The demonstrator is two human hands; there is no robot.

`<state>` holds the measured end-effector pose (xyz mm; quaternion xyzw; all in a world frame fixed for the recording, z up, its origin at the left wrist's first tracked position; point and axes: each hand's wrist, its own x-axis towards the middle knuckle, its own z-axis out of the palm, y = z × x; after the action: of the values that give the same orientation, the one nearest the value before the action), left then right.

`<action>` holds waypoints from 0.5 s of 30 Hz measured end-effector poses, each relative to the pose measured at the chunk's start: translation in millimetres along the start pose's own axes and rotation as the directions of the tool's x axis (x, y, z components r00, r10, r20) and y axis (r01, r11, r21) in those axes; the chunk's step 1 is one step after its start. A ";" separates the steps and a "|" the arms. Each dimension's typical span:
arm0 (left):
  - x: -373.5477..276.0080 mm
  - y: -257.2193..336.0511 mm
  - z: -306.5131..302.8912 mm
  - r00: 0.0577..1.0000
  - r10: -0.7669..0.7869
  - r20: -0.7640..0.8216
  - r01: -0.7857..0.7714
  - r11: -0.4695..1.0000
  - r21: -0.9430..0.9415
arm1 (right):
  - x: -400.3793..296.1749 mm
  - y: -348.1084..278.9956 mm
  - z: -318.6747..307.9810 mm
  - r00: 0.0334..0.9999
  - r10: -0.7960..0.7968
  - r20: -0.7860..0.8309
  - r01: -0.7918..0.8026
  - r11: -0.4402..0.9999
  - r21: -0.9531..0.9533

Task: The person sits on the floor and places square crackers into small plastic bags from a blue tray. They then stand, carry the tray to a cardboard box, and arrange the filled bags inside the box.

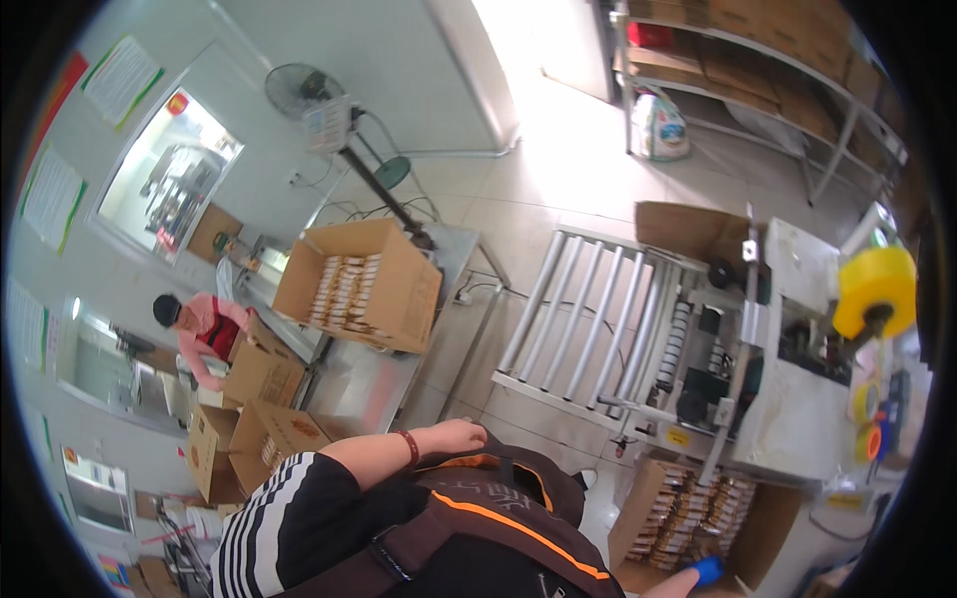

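My left hand (465,435) rests at the top edge of a dark brown bag (523,478) with orange trim worn across my front; its fingers look curled, but whether they grip the bag cannot be told. At the lower right my right hand (706,569), in what looks like a blue glove, reaches into an open cardboard box (770,523), by stacked small packets (684,516). Its fingers are too small and partly hidden to read. A second open box (407,299) with rows of packets stands on a metal table (359,381) beside a weighing scale's display (329,125).
A roller conveyor (583,321) leads to a carton-sealing machine (800,404) with a yellow tape roll (875,291). A co-worker (205,329) handles a carton (262,370) at left. A fan (303,90) stands behind; a shelf rack (845,149) holds cardboard at upper right.
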<state>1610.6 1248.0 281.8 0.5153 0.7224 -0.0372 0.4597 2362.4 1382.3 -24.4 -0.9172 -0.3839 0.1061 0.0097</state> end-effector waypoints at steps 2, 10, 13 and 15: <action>-18.5 -31.4 0.5 0.999 -0.039 0.010 0.039 0.997 -0.065 | -35.1 -35.4 -33.1 0.994 -0.049 -0.095 0.069 0.974 0.216; -47.5 -276.5 18.9 0.988 -0.139 -0.073 0.109 0.941 -0.321 | -243.1 -197.4 -152.2 0.905 -0.348 0.247 -0.081 0.428 0.900; -54.5 -397.2 40.4 0.947 -0.113 -0.301 0.042 0.972 -0.231 | -355.5 -299.7 -172.1 0.720 -0.599 0.351 -0.194 0.312 0.930; -63.5 -482.0 66.4 0.884 -0.206 -0.419 0.132 0.971 -0.200 | -452.1 -400.1 -179.3 0.535 -0.767 0.355 -0.202 0.293 0.935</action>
<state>1279.7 943.2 85.8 0.4052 0.8497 0.0995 0.3223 1809.1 1356.6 275.2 -0.4884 -0.3963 0.6823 0.3726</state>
